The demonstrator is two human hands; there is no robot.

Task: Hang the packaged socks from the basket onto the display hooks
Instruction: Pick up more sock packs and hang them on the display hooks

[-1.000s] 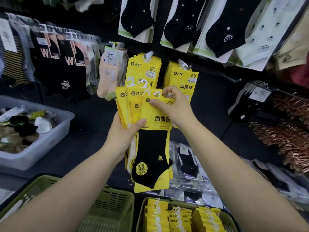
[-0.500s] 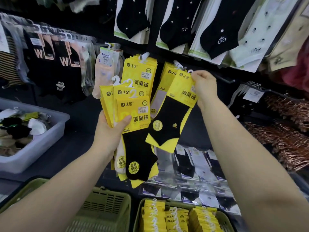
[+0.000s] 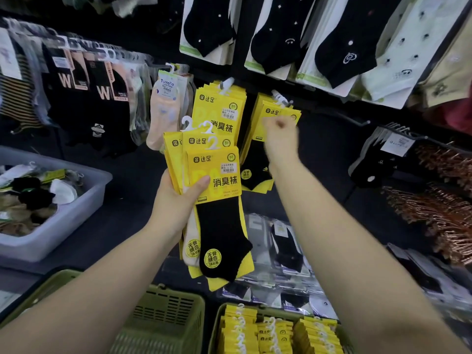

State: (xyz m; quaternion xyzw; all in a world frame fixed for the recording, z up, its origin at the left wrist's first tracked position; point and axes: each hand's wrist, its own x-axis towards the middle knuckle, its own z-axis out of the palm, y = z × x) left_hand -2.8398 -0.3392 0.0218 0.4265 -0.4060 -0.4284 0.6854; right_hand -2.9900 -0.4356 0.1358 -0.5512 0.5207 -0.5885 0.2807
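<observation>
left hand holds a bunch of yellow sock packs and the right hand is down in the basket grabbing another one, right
Not quite. The left hand does hold the yellow sock packs, but the right hand is not in the basket: the head view shows it raised, blurred, at the hanging packs on the display hook.

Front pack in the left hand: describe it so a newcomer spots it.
At the sock wall, the left hand holds a fan of yellow packs. The front pack is the lowest, nearest the camera. Only it shows a whole black sock; those behind show card edges and a pale sock.
</observation>
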